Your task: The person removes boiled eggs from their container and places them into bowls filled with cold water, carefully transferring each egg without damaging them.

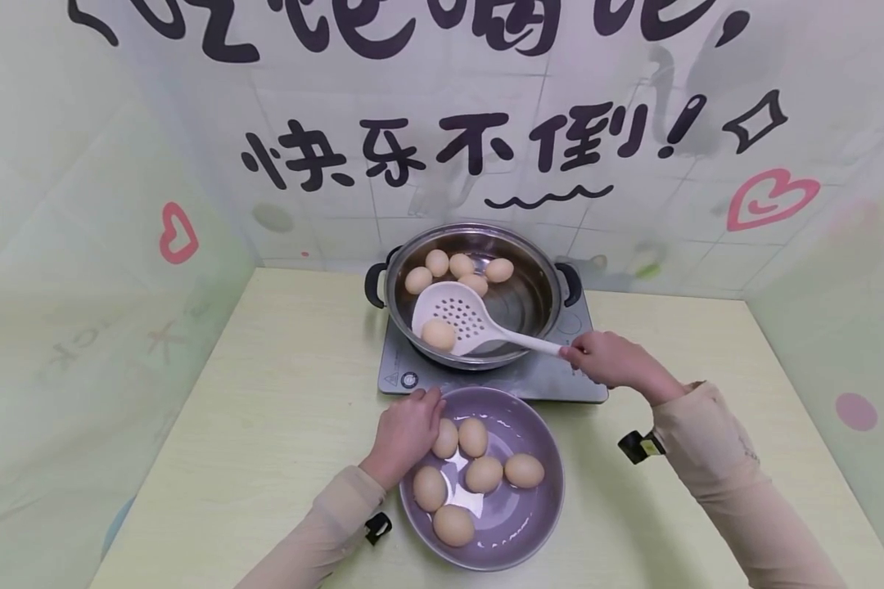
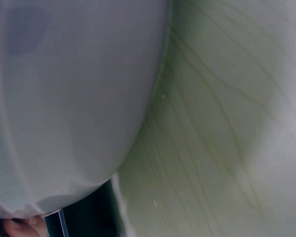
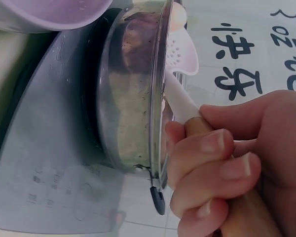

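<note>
My right hand [image 1: 610, 360] grips the wooden handle of a white slotted ladle [image 1: 511, 337]; in the right wrist view, the fingers curl round that handle [image 3: 246, 212]. One egg [image 1: 438, 334] lies on the perforated head, over the near left side of a steel pot [image 1: 519, 360]. Several more eggs [image 1: 460, 265] sit toward the back of the pot. My left hand [image 1: 407, 429] holds the upper left rim of a purple bowl [image 1: 516, 532]. Several eggs [image 1: 484, 474] rest inside it. The bowl's outer wall [image 2: 84, 98] fills much of the left wrist view, with some fingers [image 2: 24, 227] below.
Under the pot is a grey induction cooker [image 1: 552, 388], with the bowl in front of it. Black handles [image 1: 374, 285] stick out at the pot's sides. A pale wooden table [image 1: 265, 393] carries everything, against a printed wall covering [image 1: 427, 180] at the back and both sides.
</note>
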The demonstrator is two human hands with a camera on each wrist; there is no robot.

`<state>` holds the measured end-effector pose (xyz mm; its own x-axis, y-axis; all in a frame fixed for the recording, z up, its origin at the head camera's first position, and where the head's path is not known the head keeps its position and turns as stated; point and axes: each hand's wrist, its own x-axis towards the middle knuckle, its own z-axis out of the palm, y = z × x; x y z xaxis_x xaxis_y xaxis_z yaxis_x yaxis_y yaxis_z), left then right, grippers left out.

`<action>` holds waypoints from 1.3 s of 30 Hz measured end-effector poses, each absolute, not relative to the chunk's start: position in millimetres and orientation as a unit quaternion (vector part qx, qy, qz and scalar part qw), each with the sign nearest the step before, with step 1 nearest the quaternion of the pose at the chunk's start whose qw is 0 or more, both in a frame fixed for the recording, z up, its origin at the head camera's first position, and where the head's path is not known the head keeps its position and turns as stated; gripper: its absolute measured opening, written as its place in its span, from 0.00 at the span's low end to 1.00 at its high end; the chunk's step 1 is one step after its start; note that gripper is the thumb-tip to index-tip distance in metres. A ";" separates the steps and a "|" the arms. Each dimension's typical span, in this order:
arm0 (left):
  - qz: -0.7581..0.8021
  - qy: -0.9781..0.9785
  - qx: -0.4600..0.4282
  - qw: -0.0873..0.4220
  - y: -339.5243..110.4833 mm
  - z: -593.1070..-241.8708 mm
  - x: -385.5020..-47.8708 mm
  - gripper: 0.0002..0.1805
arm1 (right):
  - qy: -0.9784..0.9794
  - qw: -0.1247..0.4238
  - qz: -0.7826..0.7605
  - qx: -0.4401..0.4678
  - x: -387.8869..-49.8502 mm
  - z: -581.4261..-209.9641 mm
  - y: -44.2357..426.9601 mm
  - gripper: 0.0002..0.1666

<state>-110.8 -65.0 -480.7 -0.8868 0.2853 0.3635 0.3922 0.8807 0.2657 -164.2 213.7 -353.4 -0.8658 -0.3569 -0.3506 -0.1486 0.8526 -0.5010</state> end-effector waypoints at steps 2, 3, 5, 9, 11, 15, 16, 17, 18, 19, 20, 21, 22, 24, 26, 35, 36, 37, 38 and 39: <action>-0.168 -0.957 -0.177 0.157 -64.9 -481.2 -110.5 0.07 | 0.928 0.234 -0.259 -0.128 -164.4 -355.0 214.8 0.18; -0.168 -0.957 -0.177 0.156 -64.9 -481.2 -110.2 0.07 | 0.925 0.239 -0.269 -0.124 -164.2 -355.6 215.2 0.18; -0.168 -0.957 -0.178 0.155 -64.9 -481.4 -109.9 0.07 | 0.918 0.247 -0.288 -0.117 -163.3 -356.7 216.3 0.18; -0.169 -0.957 -0.180 0.156 -65.0 -481.4 -108.8 0.07 | 0.910 0.255 -0.306 -0.111 -161.5 -355.4 218.7 0.18; -0.168 -0.956 -0.181 0.158 -65.0 -481.7 -108.5 0.07 | 0.908 0.257 -0.311 -0.110 -160.1 -353.4 220.4 0.18; -0.168 -0.955 -0.183 0.165 -65.1 -482.9 -108.5 0.07 | 0.904 0.259 -0.324 -0.100 -155.3 -348.1 226.3 0.18; -0.167 -0.954 -0.183 0.166 -65.0 -483.0 -108.5 0.07 | 0.903 0.259 -0.328 -0.098 -153.3 -346.8 228.3 0.18; -0.167 -0.954 -0.183 0.167 -65.0 -483.2 -108.6 0.07 | 0.902 0.258 -0.332 -0.097 -151.2 -345.3 230.6 0.18; -0.167 -0.954 -0.184 0.167 -64.9 -483.0 -108.7 0.07 | 0.901 0.257 -0.337 -0.096 -148.6 -343.7 232.9 0.18; -0.166 -0.954 -0.184 0.168 -64.8 -483.1 -108.9 0.07 | 0.899 0.256 -0.341 -0.098 -145.9 -342.1 235.4 0.18; -0.166 -0.954 -0.184 0.168 -64.6 -483.1 -109.1 0.07 | 0.898 0.254 -0.345 -0.100 -142.8 -340.7 238.1 0.18; -0.166 -0.954 -0.184 0.168 -64.5 -482.9 -109.2 0.07 | 0.897 0.252 -0.349 -0.102 -139.6 -339.4 240.8 0.18; -0.165 -0.954 -0.184 0.168 -64.4 -482.9 -109.5 0.07 | 0.896 0.250 -0.353 -0.104 -136.2 -338.5 243.8 0.18; -0.165 -0.954 -0.184 0.168 -64.3 -482.9 -110.1 0.07 | 0.895 0.248 -0.356 -0.103 -129.1 -337.1 249.6 0.17; -0.166 -0.954 -0.184 0.167 -64.2 -482.8 -110.4 0.07 | 0.897 0.243 -0.356 -0.100 -121.4 -337.0 255.7 0.17; -0.167 -0.951 -0.188 0.182 -65.1 -481.9 -111.4 0.07 | 0.901 0.230 -0.361 -0.073 -87.0 -343.0 275.6 0.16; -0.167 -0.950 -0.188 0.183 -65.2 -481.8 -111.2 0.07 | 0.901 0.230 -0.362 -0.071 -83.4 -343.9 277.3 0.16; -0.168 -0.950 -0.188 0.184 -65.3 -482.1 -111.1 0.07 | 0.900 0.230 -0.362 -0.071 -79.8 -345.2 279.0 0.16; -0.168 -0.950 -0.187 0.183 -65.4 -482.1 -110.8 0.07 | 0.900 0.230 -0.364 -0.073 -76.3 -346.7 280.8 0.16; -0.168 -0.951 -0.186 0.182 -65.5 -482.0 -110.4 0.07 | 0.899 0.229 -0.365 -0.075 -72.9 -348.4 282.4 0.16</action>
<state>-110.4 -65.5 -482.0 -0.8640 0.2932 0.4093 0.4157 0.8741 0.2512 -72.9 282.4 -348.4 -0.8837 -0.3024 -0.3573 0.0325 0.7219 -0.6912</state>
